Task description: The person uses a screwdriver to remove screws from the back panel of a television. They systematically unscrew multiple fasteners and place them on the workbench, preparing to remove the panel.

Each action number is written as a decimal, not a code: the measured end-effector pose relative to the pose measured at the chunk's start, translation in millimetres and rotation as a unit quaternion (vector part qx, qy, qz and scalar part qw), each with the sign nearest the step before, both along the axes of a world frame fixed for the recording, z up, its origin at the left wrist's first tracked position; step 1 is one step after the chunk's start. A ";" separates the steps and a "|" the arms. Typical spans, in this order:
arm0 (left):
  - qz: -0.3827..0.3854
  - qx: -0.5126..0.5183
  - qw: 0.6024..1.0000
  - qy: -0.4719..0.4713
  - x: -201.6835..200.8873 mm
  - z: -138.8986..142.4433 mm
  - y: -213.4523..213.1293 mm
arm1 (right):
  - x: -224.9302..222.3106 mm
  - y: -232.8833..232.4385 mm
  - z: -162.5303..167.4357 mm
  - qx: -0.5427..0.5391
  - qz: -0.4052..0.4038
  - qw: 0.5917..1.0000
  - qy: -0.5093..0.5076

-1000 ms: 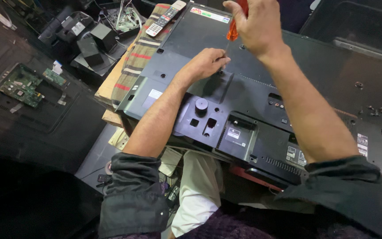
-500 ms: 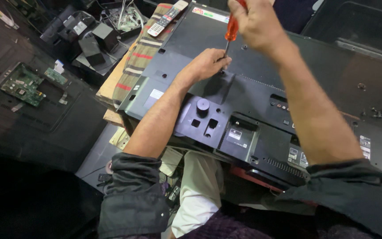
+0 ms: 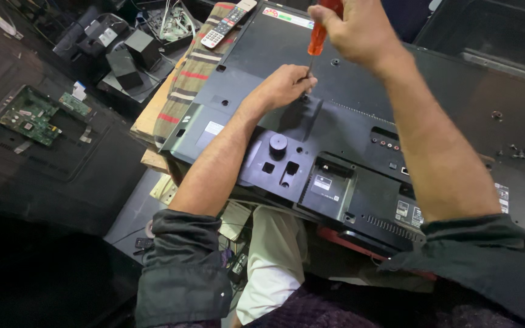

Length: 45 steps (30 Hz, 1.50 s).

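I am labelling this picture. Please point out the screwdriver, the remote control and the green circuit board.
screwdriver (image 3: pixel 318 37), head view, on its orange handle.
remote control (image 3: pixel 225 27), head view, on its keypad.
green circuit board (image 3: pixel 28 117), head view, on its middle.

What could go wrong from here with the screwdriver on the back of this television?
The right hand holds the orange-handled screwdriver near upright, while the left hand steadies its shaft close to the tip; a slip could jab those fingers or gouge the black plastic television back panel. Loose small screws lie on the dark panel at the right; they could get knocked off and lost. The panel overhangs the striped cloth, so pressing hard might shift it.
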<state>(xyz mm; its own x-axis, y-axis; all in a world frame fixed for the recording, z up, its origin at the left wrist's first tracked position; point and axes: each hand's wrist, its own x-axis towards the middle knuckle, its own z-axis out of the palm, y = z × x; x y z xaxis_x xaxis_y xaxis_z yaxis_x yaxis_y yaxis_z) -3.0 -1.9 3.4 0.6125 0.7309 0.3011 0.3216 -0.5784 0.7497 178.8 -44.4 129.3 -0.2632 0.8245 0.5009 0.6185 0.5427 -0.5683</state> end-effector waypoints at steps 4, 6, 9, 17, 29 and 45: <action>-0.008 0.026 1.000 -0.010 2.0 -3.5 1.6 | -4.5 -0.7 -4.8 0.247 -0.064 0.959 -0.121; -0.002 0.025 1.000 -0.010 1.6 -4.7 3.3 | -4.1 -0.2 -3.3 0.202 0.018 0.977 -0.066; -0.011 0.004 1.000 -0.026 0.7 -6.9 4.5 | 2.3 0.6 6.5 -0.033 0.100 0.993 0.048; -0.020 0.007 0.999 -0.035 2.2 -9.4 7.4 | -9.1 -4.8 4.4 0.306 -0.006 0.946 -0.111; -0.013 -0.010 1.000 -0.026 0.0 -3.0 1.5 | -13.7 -8.6 0.7 0.353 -0.052 0.923 -0.144; -0.025 0.006 0.999 -0.045 0.7 -4.9 1.2 | -11.6 -3.9 3.2 -0.088 0.079 0.988 0.098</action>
<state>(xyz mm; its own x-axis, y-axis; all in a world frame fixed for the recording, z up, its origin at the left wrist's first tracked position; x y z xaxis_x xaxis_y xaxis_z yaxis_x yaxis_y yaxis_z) -2.3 -0.7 -1.4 0.6191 0.6955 0.3647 0.2236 -0.6013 0.7671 167.2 -48.3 132.4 -0.3071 0.8598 0.4079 0.4031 0.5058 -0.7627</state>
